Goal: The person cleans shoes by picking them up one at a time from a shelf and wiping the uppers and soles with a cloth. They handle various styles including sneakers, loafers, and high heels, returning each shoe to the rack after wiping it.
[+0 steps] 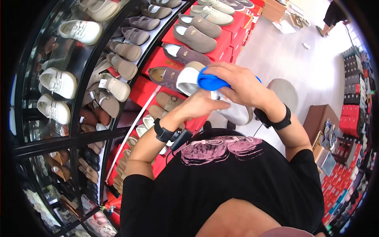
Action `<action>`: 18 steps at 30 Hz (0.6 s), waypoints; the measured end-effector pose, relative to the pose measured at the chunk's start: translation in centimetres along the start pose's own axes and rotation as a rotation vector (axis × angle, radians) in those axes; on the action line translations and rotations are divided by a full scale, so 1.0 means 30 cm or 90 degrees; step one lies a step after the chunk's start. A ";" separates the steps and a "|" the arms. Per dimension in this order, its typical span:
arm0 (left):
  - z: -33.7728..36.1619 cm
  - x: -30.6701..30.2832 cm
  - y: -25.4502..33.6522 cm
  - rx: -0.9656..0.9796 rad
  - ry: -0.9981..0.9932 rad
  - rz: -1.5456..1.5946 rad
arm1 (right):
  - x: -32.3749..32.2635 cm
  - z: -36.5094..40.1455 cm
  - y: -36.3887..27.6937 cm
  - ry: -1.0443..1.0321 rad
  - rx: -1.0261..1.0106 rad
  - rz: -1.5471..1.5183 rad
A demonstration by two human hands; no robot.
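A white shoe (235, 114) is in my left hand (203, 104), whose fingers wrap around its middle in front of my chest. The shoe's rounded end points down to the right, past the hand. My right hand (241, 81) grips a bright blue cloth (213, 81) and presses it over the shoe's upper side. Fingers and cloth hide much of the shoe. Just behind them, brown slip-on shoes (164, 77) stand on red shoe boxes (140, 93).
Glass shelves with a black frame (79, 140) hold rows of shoes on the left. A round grey stool (283, 94) and a brown bench (321, 118) stand to the right. Stacked shoe boxes (349, 118) line the far right. Another person (333, 17) is at the top right.
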State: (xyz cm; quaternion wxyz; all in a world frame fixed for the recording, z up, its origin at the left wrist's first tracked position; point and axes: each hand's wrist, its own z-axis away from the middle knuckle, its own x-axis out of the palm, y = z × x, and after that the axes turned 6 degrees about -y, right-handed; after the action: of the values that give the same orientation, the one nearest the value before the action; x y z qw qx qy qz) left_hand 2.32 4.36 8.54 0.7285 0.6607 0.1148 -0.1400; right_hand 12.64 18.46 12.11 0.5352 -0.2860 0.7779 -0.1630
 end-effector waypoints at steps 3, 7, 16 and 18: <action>0.032 -0.024 -0.013 -0.133 0.107 0.156 | -0.034 0.095 -0.002 -0.048 0.093 0.024; 0.027 -0.041 -0.038 -0.133 0.269 0.303 | -0.008 0.168 0.013 0.109 0.257 0.022; -0.098 0.063 0.020 0.073 0.166 0.743 | 0.074 0.100 0.067 0.374 0.300 0.294; -0.110 0.065 0.029 0.094 0.179 0.806 | 0.070 0.091 0.062 0.349 0.273 0.296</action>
State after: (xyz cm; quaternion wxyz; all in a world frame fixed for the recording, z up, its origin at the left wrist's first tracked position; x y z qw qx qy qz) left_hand 4.51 7.62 8.33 0.6007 0.6609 -0.2124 0.3965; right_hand 14.11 18.76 8.49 0.3783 0.0686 0.8839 -0.2662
